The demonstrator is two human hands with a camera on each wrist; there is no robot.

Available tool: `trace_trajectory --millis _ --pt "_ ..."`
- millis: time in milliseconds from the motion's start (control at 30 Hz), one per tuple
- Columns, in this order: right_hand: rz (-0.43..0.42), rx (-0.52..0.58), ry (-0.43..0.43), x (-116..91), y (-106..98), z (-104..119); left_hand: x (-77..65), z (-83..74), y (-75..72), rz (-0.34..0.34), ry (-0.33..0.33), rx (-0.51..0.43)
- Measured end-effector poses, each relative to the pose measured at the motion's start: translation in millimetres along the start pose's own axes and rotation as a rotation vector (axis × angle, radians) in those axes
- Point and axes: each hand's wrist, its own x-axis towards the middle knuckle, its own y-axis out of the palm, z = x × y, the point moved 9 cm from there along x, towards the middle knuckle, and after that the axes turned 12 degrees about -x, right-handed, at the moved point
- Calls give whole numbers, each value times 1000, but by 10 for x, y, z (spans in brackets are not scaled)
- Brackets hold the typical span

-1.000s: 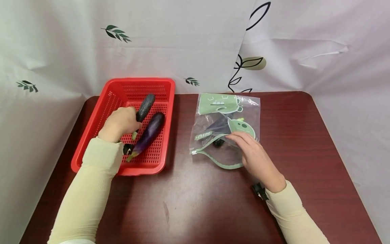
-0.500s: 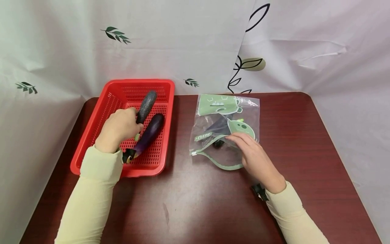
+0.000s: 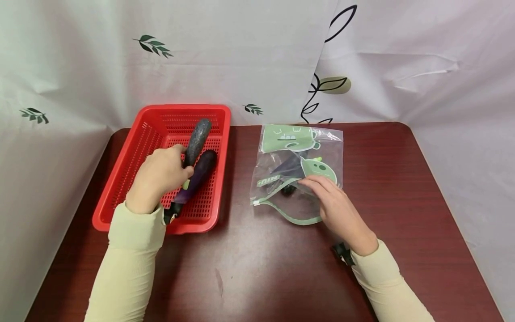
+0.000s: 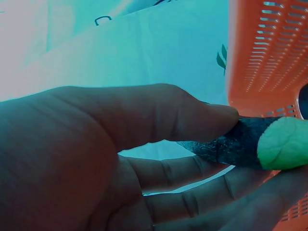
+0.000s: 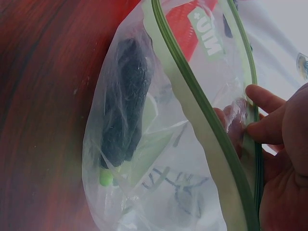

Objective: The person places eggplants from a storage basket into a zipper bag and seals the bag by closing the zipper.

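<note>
My left hand (image 3: 158,176) reaches into a red plastic basket (image 3: 223,179) and pinches a dark zucchini (image 3: 199,139) between thumb and fingers. The left wrist view shows its pale green stem end (image 4: 284,143) by the fingers. Beneath and beside the zucchini lies a purple eggplant (image 3: 205,167), its stem partly behind the sleeve. My right hand (image 3: 339,210) pinches the upper edge of a clear zip bag (image 3: 285,137) with green prints, keeping its mouth apart. Inside the bag lies a dark vegetable with a bright green tip (image 5: 126,103), blurred by the plastic.
The basket and bag stand on a dark red-brown table (image 3: 249,277). White curtain fabric (image 3: 225,53) with leaf prints hangs behind and at both sides. A white zip slider (image 3: 256,202) sits at the bag's left corner.
My left hand has shifted slightly right and toward me with the zucchini, which is lifted and now overlaps the eggplant in view. The right hand and bag have stayed put.
</note>
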Motion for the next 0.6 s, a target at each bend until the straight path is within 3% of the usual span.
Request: trace_trajectory --millis 600 --pt "1 0 4 -2 2 -3 -236 -246 75 -72 60 -39"
